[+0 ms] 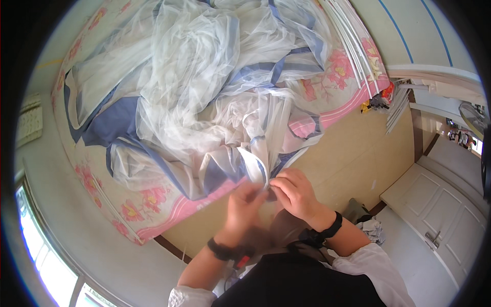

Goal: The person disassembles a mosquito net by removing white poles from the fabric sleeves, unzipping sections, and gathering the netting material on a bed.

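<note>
A large white mesh mosquito net with blue fabric trim lies in a crumpled heap on the bed. Its near edge is drawn toward me, past the mattress edge. My right hand pinches the blue-trimmed edge between thumb and fingers. Close beside it, my left hand is curled at the same gathered edge, somewhat blurred by motion. The fingertips of both hands nearly meet. What lies between them is too small to make out.
Pink floral bedding covers the bed under the net. Thin white poles lie along the bed's right side, and more poles rest beyond its corner. A white door stands at right, a bright window at lower left.
</note>
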Action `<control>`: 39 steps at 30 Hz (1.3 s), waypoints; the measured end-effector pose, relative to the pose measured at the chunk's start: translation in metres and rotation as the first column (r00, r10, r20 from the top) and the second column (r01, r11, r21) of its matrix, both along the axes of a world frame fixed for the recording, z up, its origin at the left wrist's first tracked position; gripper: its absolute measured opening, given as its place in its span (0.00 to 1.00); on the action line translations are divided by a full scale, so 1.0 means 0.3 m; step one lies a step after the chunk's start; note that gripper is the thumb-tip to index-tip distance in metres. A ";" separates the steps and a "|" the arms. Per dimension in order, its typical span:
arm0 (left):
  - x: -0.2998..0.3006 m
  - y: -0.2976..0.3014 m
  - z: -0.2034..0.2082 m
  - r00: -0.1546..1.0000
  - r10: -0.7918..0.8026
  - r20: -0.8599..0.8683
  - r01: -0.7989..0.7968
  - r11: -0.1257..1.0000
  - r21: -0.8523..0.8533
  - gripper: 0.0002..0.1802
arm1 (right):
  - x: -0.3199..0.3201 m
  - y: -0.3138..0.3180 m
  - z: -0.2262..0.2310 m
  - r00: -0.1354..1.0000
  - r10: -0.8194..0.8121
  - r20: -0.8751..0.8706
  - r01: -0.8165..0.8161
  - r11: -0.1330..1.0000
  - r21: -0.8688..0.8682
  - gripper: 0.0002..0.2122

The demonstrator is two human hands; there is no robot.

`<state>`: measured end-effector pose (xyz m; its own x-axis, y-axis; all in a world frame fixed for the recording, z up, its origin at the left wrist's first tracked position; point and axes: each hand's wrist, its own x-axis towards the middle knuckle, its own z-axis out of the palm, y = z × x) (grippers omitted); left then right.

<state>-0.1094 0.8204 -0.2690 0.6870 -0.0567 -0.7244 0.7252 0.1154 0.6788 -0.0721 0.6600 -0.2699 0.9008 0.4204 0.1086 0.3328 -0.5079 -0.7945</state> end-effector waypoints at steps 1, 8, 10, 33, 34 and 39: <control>0.000 0.003 -0.002 0.999 0.017 0.039 -0.017 1.000 -0.006 0.04 | -0.001 -0.003 0.006 0.999 0.004 -0.047 -0.004 1.000 -0.006 0.09; -0.006 0.019 0.008 0.781 -0.413 0.469 0.162 0.859 0.485 0.05 | 0.001 -0.022 0.047 0.965 -0.013 -0.261 0.033 0.997 0.072 0.05; -0.017 0.032 0.013 0.737 -0.456 0.499 0.154 0.832 0.534 0.06 | 0.006 -0.023 0.043 0.957 0.037 -0.289 -0.016 0.997 0.076 0.05; -0.046 0.068 0.063 0.673 -0.577 0.463 0.215 0.752 0.623 0.10 | 0.077 -0.118 -0.017 0.810 -0.251 -0.529 0.425 0.874 0.235 0.03; -0.060 0.084 0.093 0.664 -0.562 0.493 0.187 0.763 0.618 0.10 | 0.093 -0.132 -0.034 0.690 -0.272 -0.671 0.566 0.781 0.265 0.03; -0.196 0.243 0.225 0.524 -0.609 0.595 -0.032 0.684 0.729 0.15 | 0.275 -0.266 -0.132 0.699 -0.388 -0.601 0.681 0.617 0.394 0.03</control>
<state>-0.1683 0.8933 -0.2016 0.9784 -0.1667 0.1220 -0.2012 -0.6352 0.7457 0.0103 0.5803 -0.3095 0.9397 -0.1642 -0.3001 -0.2866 0.1011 -0.9527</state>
